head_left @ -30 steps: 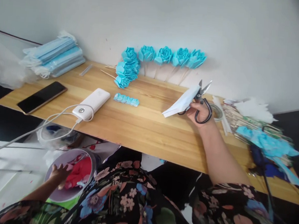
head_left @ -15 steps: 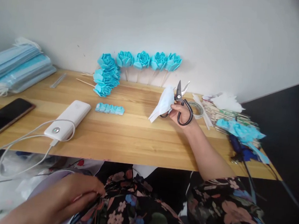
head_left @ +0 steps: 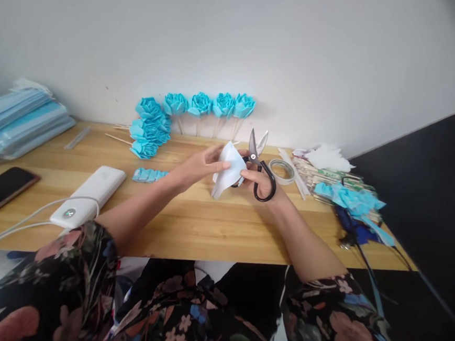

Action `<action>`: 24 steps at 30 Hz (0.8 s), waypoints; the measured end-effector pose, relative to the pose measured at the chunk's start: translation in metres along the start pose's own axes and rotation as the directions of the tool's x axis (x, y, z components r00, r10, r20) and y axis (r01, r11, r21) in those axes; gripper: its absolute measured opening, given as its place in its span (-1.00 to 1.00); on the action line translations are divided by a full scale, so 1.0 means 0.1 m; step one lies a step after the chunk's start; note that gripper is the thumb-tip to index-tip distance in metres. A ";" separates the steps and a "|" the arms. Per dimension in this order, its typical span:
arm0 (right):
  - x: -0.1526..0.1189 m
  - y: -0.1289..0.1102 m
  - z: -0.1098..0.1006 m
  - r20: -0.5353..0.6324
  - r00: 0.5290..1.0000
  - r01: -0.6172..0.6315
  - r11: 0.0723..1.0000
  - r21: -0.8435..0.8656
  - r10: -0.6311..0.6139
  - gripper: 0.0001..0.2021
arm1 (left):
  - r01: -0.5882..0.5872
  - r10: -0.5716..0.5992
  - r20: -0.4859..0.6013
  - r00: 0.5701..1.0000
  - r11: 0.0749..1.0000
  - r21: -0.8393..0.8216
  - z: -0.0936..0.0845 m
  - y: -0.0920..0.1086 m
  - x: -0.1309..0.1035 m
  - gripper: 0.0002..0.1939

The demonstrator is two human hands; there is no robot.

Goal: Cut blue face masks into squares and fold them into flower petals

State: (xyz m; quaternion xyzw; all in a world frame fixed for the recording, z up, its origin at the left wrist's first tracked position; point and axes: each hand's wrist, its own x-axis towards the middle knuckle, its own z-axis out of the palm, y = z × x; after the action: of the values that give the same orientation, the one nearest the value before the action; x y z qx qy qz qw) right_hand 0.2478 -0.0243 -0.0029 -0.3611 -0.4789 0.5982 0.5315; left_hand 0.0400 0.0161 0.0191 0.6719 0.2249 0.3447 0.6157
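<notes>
A pale, folded piece of mask fabric [head_left: 230, 166] is held between both hands above the middle of the table. My left hand [head_left: 206, 164] pinches its left side, thumb on the front. My right hand [head_left: 258, 181] grips the fabric's right edge and also carries black-handled scissors [head_left: 253, 157], their blades apart and pointing up. Part of the right fingers is hidden behind the fabric. A pleated blue strip [head_left: 148, 175] lies on the table beyond my left forearm.
Blue fabric flowers [head_left: 200, 104] on sticks stand along the wall. Stacked masks [head_left: 27, 118], a phone [head_left: 3, 189] and a cabled power bank [head_left: 91, 194] are at left. A tape roll [head_left: 282, 171] and blue scraps [head_left: 349, 198] lie at right.
My left hand has come up from below the table edge and taken hold of the fabric. My right hand still has the fabric and scissors. The view has shifted slightly.
</notes>
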 end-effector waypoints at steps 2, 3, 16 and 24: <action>0.00 -0.03 -0.01 -0.008 0.999 0.053 0.996 -0.072 -0.054 -0.51 | 0.079 -0.075 0.073 0.995 0.995 -0.057 -0.05 -0.06 0.10 -0.34; 0.01 -0.04 -0.02 -0.017 0.997 0.079 0.990 -0.113 -0.081 -0.50 | 0.121 -0.118 0.054 0.992 0.991 -0.062 -0.07 -0.09 0.12 -0.36; -0.05 -0.16 -0.06 0.096 0.995 0.026 0.961 -0.274 0.000 -0.53 | 0.409 -0.404 0.072 0.912 0.910 -0.074 -0.25 -0.17 -0.02 -0.47; -0.03 -0.15 -0.03 0.036 0.997 0.073 0.881 -0.467 -0.064 -0.71 | 0.336 -0.356 0.129 0.925 0.929 0.152 -0.26 -0.20 -0.05 -0.50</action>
State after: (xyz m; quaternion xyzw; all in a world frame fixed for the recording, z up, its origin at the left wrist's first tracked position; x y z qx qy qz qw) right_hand 0.2555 -0.0276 0.0107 -0.4556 -0.6267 0.4493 0.4449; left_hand 0.0202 0.0327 -0.0016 0.6839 0.3131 0.1623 0.6387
